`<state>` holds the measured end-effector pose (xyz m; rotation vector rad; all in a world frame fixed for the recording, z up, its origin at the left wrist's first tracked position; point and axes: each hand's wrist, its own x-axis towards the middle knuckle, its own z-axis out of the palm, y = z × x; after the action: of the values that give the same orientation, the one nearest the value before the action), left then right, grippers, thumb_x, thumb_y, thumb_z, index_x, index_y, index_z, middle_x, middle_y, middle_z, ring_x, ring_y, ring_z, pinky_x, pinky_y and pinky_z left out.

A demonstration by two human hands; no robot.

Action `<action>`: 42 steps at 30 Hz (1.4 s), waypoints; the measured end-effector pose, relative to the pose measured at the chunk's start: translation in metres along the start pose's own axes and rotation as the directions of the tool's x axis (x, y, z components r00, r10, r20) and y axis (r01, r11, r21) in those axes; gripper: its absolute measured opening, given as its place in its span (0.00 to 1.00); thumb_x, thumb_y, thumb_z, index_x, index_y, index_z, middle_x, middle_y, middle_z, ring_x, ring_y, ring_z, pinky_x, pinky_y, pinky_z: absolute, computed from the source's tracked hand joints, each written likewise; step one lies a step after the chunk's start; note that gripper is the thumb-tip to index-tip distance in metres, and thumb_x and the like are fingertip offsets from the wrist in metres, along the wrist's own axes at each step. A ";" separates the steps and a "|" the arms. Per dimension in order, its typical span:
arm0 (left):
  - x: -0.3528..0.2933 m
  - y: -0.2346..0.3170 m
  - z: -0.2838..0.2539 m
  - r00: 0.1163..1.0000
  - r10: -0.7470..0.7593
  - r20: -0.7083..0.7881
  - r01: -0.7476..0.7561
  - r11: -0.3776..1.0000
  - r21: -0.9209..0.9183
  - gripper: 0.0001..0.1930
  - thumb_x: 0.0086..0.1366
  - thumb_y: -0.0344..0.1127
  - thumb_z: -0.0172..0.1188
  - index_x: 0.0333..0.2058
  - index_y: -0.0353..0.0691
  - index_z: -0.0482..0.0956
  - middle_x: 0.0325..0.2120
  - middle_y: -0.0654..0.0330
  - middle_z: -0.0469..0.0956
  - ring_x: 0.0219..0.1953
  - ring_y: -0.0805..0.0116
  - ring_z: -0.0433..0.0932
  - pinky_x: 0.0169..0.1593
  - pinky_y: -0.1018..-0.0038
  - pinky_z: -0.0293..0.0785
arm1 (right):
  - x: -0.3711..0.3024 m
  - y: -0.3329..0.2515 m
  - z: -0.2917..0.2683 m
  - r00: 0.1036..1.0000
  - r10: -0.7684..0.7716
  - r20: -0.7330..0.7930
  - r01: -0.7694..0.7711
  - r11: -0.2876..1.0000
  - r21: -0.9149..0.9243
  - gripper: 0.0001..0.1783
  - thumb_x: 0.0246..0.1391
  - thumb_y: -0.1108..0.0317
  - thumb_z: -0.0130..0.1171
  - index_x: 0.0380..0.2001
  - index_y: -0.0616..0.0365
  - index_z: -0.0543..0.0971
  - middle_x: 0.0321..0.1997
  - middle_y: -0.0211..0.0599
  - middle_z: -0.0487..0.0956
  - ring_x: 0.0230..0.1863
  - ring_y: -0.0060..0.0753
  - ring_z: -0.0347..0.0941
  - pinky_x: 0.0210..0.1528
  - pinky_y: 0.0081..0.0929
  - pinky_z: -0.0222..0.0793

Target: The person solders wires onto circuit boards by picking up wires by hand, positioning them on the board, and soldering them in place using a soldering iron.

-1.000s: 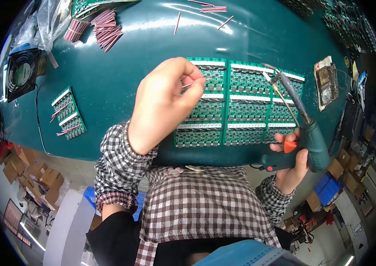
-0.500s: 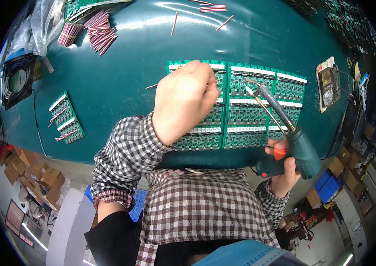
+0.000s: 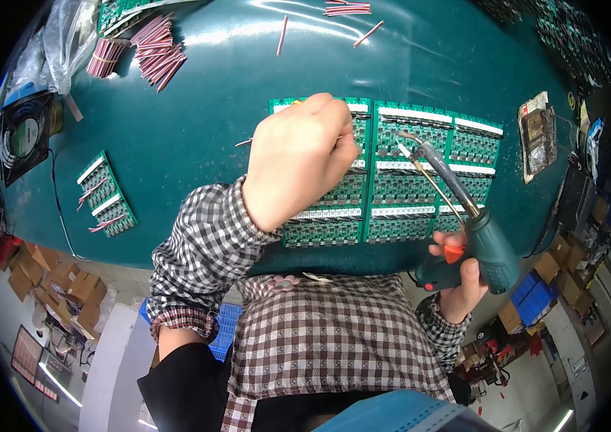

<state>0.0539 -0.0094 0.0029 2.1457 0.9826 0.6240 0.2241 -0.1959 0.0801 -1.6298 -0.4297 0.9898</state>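
Observation:
My left hand (image 3: pixel 302 155) is closed over the upper left of a panel of green circuit boards (image 3: pixel 400 213). A thin red-and-white wire (image 3: pixel 243 142) sticks out on its left side and seems pinched in the fingers, though they mostly hide it. A small yellow bit shows at the knuckles; I cannot tell what it is. My right hand (image 3: pixel 464 283) grips a dark green soldering gun (image 3: pixel 494 248) with an orange-red trigger. Its metal tip and thin feed tube point up-left over the middle of the panel, and I cannot tell whether they touch it.
A smaller green board with wires (image 3: pixel 106 194) lies at left. Bundled red-and-white wires (image 3: pixel 154 54) lie at the far left, and a few loose wires (image 3: pixel 348 9) at the far middle. A black fan (image 3: pixel 26 133) stands left; a worn, dirty metal block (image 3: pixel 537 138) lies right.
My left hand has shifted very slightly over the panel. The soldering gun stays almost in place, and the whole view has moved a little.

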 end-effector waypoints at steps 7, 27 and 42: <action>0.004 0.002 -0.003 0.998 -0.050 0.042 0.050 0.999 0.010 0.06 0.45 0.24 0.58 0.21 0.38 0.69 0.18 0.60 0.69 0.19 0.64 0.71 0.23 0.72 0.67 | -0.001 0.000 0.001 0.999 0.000 0.032 0.000 1.000 -0.008 0.23 0.48 0.61 0.60 0.39 0.71 0.72 0.36 0.47 0.75 0.40 0.45 0.75 0.39 0.35 0.77; 0.003 -0.002 0.000 0.998 -0.066 -0.006 0.065 0.994 -0.084 0.05 0.44 0.22 0.57 0.20 0.37 0.69 0.16 0.59 0.68 0.18 0.64 0.70 0.23 0.72 0.67 | -0.005 0.000 0.007 0.984 0.044 0.172 -0.026 0.994 -0.107 0.15 0.48 0.70 0.59 0.38 0.68 0.73 0.38 0.45 0.74 0.41 0.39 0.73 0.41 0.34 0.75; 0.002 -0.002 0.000 0.997 -0.072 -0.022 0.070 0.995 -0.076 0.06 0.44 0.21 0.57 0.20 0.38 0.69 0.16 0.60 0.68 0.18 0.65 0.69 0.23 0.73 0.67 | -0.009 0.015 -0.004 0.978 0.041 0.206 0.021 0.957 -0.290 0.38 0.42 0.76 0.66 0.55 0.64 0.56 0.41 0.51 0.76 0.41 0.39 0.76 0.43 0.34 0.74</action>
<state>0.0544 -0.0076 0.0017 2.0326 1.0275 0.6445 0.2188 -0.2095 0.0700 -1.7950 -0.7407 1.1542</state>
